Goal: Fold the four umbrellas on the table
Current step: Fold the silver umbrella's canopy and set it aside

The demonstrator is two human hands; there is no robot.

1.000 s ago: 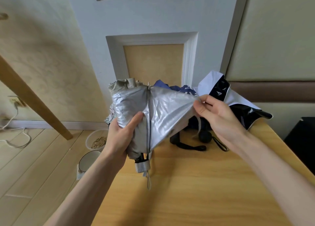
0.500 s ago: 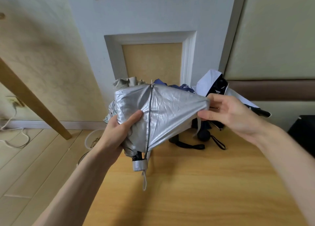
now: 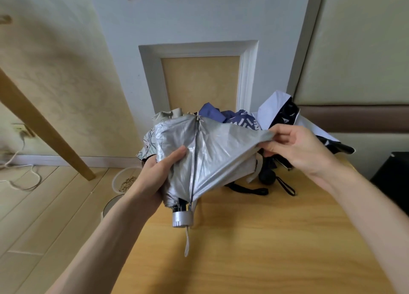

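Bench (image 3: 276, 238): wooden top, running under both hands and on beyond them.

Silver umbrella (image 3: 221, 158): shaft collapsed, canopy loose, held clear of the bench between my hands. Its long axis ran from the tip, away from me, down to the handle end nearest me, with one dark rib (image 3: 194, 156) marking that line.

Other umbrellas: heaped beyond the hands at the far end of the bench. A blue one (image 3: 232, 116) and a white-and-black one (image 3: 285, 114) were clear. I could not count the rest from here.

Left hand (image 3: 159, 174): wrapped round the bunched canopy at the shaft, thumb across the fabric just left of the rib.

Right hand (image 3: 294, 147): pinching the edge of one panel, drawn taut out to the right, well away from the shaft.

Judgement: the panel lay to the right of the axis, so the right hand would have to carry it back across toward the rib while the left, nearer the shaft, anchored.

Handle cap (image 3: 182, 219): just below the left hand, with the wrist strap (image 3: 187, 242) hanging from it.
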